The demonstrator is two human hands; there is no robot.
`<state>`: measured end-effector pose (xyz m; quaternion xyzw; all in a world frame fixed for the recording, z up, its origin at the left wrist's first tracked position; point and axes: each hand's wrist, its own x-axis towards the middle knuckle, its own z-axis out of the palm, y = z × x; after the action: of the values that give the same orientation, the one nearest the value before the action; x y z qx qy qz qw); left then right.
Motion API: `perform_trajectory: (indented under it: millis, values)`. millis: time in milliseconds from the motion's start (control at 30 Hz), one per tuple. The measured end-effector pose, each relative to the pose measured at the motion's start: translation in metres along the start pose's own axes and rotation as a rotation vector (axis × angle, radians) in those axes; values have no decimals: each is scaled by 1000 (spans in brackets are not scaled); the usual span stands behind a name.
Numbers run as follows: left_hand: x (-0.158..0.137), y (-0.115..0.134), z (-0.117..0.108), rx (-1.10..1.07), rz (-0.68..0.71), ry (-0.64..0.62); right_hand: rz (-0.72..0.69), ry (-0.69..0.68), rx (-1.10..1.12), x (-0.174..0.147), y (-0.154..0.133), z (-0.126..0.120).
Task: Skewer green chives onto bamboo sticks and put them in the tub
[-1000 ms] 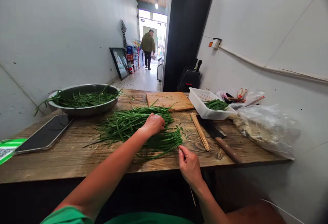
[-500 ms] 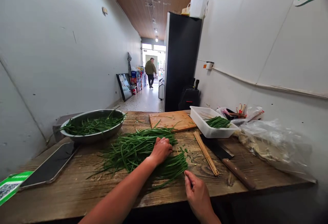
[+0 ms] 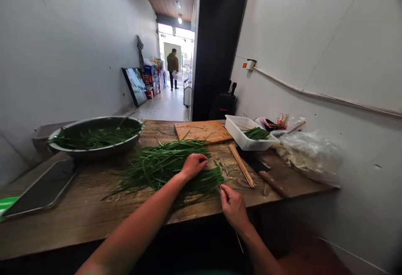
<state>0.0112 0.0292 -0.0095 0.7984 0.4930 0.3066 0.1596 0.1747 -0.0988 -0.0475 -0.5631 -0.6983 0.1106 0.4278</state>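
A loose heap of long green garlic chives [image 3: 157,164] lies on the wooden table. My left hand [image 3: 194,166] is over its right end, fingers curled together; whatever they pinch is hidden. Below that hand a flatter row of chives [image 3: 209,182] points its cut ends right. At those ends is my right hand [image 3: 234,206], closed on a thin bamboo skewer [image 3: 239,242] whose shaft shows below the wrist. A bundle of bamboo skewers [image 3: 241,165] lies to the right of the chives.
A metal basin [image 3: 94,151] of chives stands left, behind a dark flat panel [image 3: 42,191]. At the back are a cutting board [image 3: 201,130] and a white tub [image 3: 251,144]. A cleaver [image 3: 271,182] and plastic bag [image 3: 309,157] lie right. A person [image 3: 172,67] stands by the doorway.
The camera view has tilted and shifted, so the table sits higher in the picture. My left hand has lifted slightly and drawn its fingers together. The distant person has turned away.
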Motion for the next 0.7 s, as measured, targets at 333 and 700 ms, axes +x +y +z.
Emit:
perform_trajectory:
  millis: [333, 700]
  values:
    - [4, 6, -3, -38, 0, 11, 89, -33, -56, 5, -4, -5]
    - [4, 7, -3, -65, -25, -47, 112, -64, -31, 5, -3, -6]
